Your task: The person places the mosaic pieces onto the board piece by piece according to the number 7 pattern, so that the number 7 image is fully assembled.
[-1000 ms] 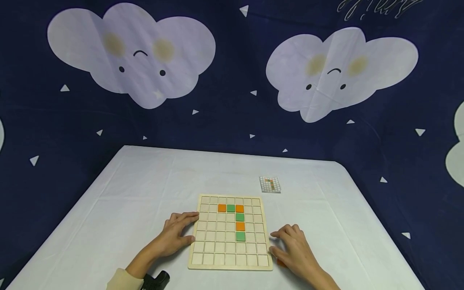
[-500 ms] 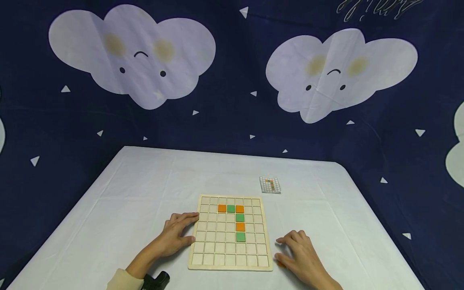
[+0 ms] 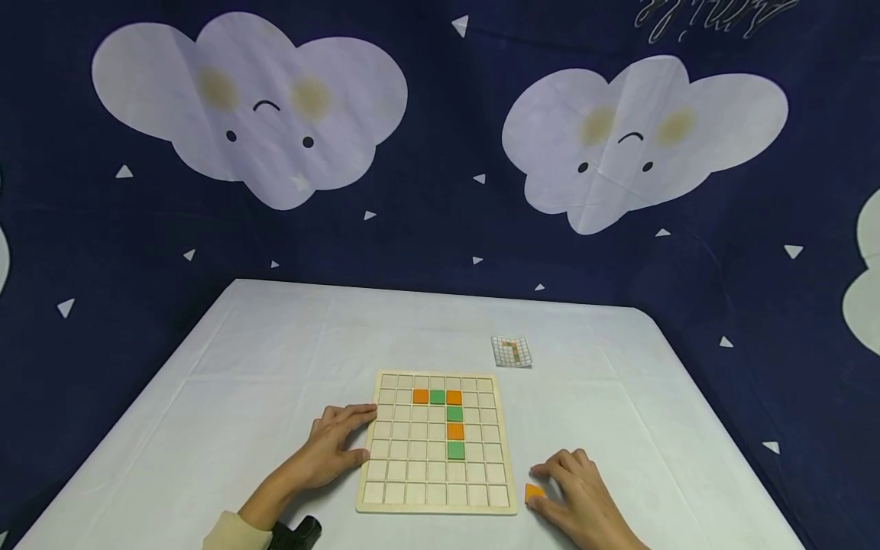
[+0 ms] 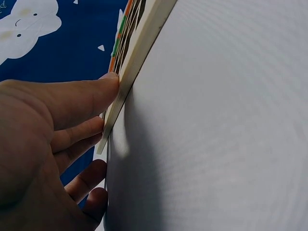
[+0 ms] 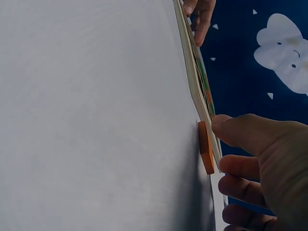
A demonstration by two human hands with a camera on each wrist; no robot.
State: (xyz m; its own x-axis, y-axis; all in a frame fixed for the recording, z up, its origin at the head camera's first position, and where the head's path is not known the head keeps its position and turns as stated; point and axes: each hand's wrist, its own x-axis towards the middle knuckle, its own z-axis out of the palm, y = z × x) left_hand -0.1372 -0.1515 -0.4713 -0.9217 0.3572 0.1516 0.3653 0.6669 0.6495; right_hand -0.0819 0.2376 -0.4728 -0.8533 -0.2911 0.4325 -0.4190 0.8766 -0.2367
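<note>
A square wooden grid board [image 3: 415, 491] lies on the white table. Orange and green square tiles fill some cells, in a row near the top and a column running down from it, ending in a green tile [image 3: 456, 451]. My left hand [image 3: 330, 449] rests against the board's left edge, thumb and fingertips touching it. Off the board's lower right corner lies a loose orange tile [image 3: 532, 493], flat on the cloth. My right hand [image 3: 576, 495] hovers just beside that tile with loosely bent fingers. In the right wrist view, the thumb is above the orange tile [image 5: 205, 147], nothing pinched.
A small card [image 3: 512, 352] printed with a coloured grid pattern lies beyond the board's upper right corner. Behind the table [image 3: 275, 328] hangs a dark blue cloth with clouds [image 3: 261, 99]. A black object [image 3: 296, 532] sits by the left wrist.
My right hand has drawn away from the board's right edge, down and to the right, uncovering more of the loose orange tile. The left hand and the placed tiles stay put.
</note>
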